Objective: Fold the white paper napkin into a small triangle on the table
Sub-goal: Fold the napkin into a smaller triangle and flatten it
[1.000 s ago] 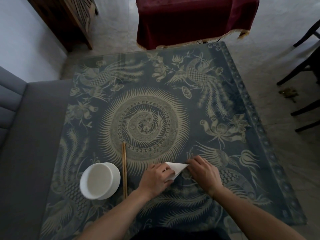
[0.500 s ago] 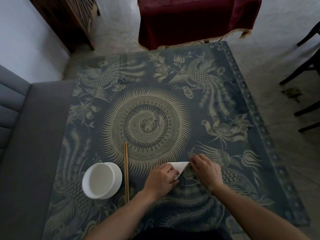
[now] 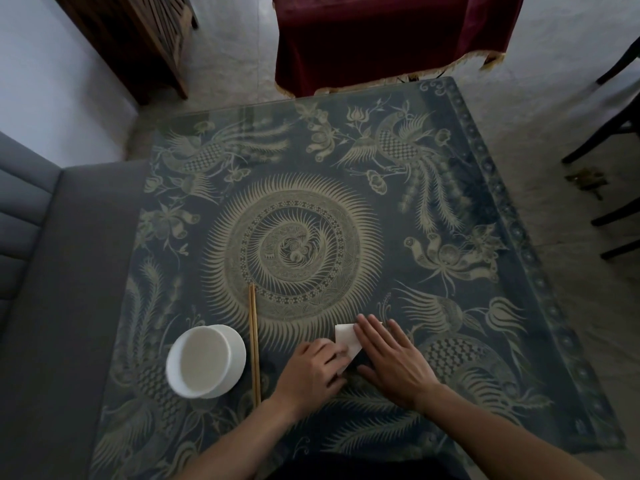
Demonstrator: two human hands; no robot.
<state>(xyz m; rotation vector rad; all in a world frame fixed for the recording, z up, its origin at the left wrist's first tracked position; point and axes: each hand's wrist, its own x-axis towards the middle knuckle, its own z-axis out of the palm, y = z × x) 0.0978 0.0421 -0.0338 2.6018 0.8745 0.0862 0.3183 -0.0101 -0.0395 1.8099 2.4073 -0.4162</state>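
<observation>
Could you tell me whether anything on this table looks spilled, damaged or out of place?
Nothing stands out. The white bowl sits upright beside the straight chopsticks, and both hands rest on the napkin.

chopsticks and bowl left of hands, bare tabletop beyond

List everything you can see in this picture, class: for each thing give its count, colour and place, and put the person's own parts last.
white paper napkin: one, white, folded, near table edge under both hands
round white bowl: one, white, left of the napkin
wooden chopsticks: one pair, tan, between bowl and napkin
patterned blue tablecloth: one, blue and cream, covering the table
grey sofa: one, left
dark red cloth: one, far side
dark chairs: black, right edge
left hand: fingers curled, gripping the napkin
right hand: flat, pressing the napkin
</observation>
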